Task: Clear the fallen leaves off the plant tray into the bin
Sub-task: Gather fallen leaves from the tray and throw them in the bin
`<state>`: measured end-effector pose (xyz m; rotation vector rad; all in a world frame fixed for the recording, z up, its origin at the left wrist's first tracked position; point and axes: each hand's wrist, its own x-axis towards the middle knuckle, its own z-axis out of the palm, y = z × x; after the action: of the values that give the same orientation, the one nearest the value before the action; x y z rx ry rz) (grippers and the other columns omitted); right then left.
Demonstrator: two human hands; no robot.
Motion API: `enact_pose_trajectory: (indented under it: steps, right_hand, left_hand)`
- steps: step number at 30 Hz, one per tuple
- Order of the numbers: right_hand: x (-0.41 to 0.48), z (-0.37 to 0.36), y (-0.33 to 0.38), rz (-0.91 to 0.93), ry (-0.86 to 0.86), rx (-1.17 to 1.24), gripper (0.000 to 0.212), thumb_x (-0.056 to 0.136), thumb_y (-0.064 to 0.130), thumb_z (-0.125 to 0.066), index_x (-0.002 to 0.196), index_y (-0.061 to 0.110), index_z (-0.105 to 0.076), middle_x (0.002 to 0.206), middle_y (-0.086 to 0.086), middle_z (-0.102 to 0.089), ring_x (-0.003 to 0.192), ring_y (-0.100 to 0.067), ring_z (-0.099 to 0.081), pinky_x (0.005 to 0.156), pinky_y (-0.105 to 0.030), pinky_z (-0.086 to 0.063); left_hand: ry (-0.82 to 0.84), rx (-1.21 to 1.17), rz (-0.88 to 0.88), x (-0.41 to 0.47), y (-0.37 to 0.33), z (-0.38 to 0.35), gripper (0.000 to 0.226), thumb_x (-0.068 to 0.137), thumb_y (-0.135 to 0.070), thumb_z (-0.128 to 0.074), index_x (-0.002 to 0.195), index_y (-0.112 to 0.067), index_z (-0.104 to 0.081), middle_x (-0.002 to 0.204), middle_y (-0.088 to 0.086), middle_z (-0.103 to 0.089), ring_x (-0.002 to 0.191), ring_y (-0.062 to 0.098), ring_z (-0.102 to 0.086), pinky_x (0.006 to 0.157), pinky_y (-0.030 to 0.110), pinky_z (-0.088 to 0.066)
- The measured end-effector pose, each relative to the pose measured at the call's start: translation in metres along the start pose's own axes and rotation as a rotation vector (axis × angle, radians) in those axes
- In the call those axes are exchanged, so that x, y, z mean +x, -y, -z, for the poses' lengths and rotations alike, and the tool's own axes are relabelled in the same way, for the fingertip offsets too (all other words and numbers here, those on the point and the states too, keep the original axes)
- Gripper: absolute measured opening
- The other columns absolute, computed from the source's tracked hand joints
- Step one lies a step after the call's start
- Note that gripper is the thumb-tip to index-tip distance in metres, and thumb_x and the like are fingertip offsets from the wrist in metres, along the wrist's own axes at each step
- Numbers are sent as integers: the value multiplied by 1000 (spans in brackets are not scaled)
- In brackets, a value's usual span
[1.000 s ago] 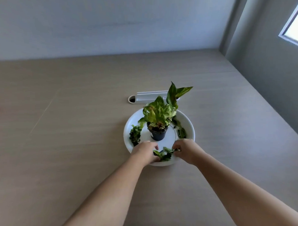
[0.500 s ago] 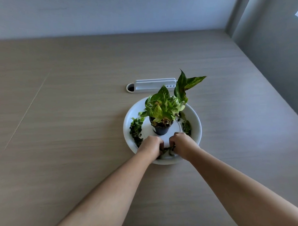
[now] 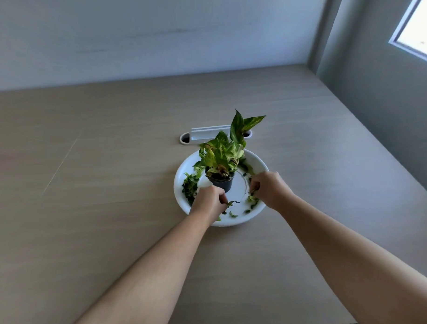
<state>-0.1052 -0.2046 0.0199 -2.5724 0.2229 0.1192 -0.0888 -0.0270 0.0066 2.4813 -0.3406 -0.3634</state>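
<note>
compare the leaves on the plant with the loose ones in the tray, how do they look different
The leaves on the plant are large, whole and pale green with yellow streaks, standing up from the black pot. The loose leaves are small, darker scraps lying flat along the rim of the white tray. The plant's leaves sit in one clump; the loose ones are scattered in patches. Both are green.

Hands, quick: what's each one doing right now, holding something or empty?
Left hand: closed on a bunch of fallen leaves over the tray.
Right hand: fingers pinched on leaf bits at the tray's right side.
</note>
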Motion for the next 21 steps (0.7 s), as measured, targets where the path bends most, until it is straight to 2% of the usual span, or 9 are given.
enact_pose_trajectory:
  steps: [2, 4, 7, 10, 11, 13, 15, 18, 21]
  right_hand:
    - [-21, 19, -17, -10, -44, 28, 25, 72, -6, -53, 71, 11, -70, 79, -5, -65, 74, -26, -63, 68, -35, -56]
    - [-49, 44, -42, -25, -96, 41, 23, 71, -7, -54, 70, 9, -71, 75, -6, -66, 73, -29, -65, 66, -35, -58]
    - [-102, 87, -92, -116, -151, 31, 21, 73, -8, -56, 76, 4, -73, 72, -5, -59, 67, -27, -61, 56, -22, -45]
    - [-177, 131, -163, -251, -236, 21, 22, 76, -5, -56, 74, 9, -72, 77, -5, -60, 63, -23, -55, 47, -16, -36]
    - [-208, 145, -191, -304, -276, 20, 21, 76, -4, -57, 74, 11, -72, 80, -4, -62, 65, -22, -56, 48, -16, -39]
    - [-273, 168, -245, -432, -335, 10, 17, 76, -1, -61, 77, 10, -74, 87, -7, -68, 76, -24, -63, 61, -18, -46]
    - [-338, 183, -291, -572, -382, 45, 16, 76, -1, -62, 80, 9, -75, 92, -10, -72, 86, -25, -67, 68, -20, -44]
    - [-441, 188, -352, -784, -461, 125, 16, 74, -3, -62, 80, 5, -74, 91, -14, -74, 86, -27, -67, 66, -21, -40]
    - [-518, 168, -396, -986, -517, 213, 15, 75, -2, -62, 80, 5, -74, 89, -15, -74, 88, -29, -67, 68, -22, -42]
  left_hand:
    - [-5, 0, -18, -13, -26, -7, 12, 80, -1, -63, 77, -7, -72, 86, 9, -74, 77, 19, -65, 66, 26, -51]
    - [-3, 2, -61, -26, -62, -20, 12, 78, -1, -63, 76, -8, -72, 85, 10, -74, 81, 21, -67, 69, 28, -55]
    - [5, -11, -164, -45, -130, -53, 11, 75, -1, -66, 76, -8, -74, 82, 11, -75, 79, 22, -68, 71, 29, -57]
    - [76, -17, -308, -72, -211, -105, 11, 73, -1, -67, 75, -8, -75, 80, 11, -76, 70, 18, -65, 66, 25, -53]
    - [118, -14, -365, -85, -241, -127, 11, 73, 0, -67, 76, -8, -75, 80, 11, -75, 69, 18, -65, 64, 23, -52]
    - [212, -9, -480, -113, -297, -175, 10, 74, 0, -68, 77, -7, -74, 81, 9, -74, 63, 13, -62, 57, 19, -48]
    - [310, 2, -574, -143, -344, -221, 8, 77, 1, -68, 78, -5, -73, 81, 10, -70, 59, 10, -58, 54, 15, -44]
    - [466, 56, -746, -194, -406, -296, 4, 76, 0, -71, 78, -3, -73, 80, 14, -74, 66, 17, -67, 55, 14, -49]
    - [635, 155, -857, -235, -446, -363, 3, 76, -5, -72, 75, -8, -72, 77, 11, -75, 70, 20, -72, 67, 25, -58]
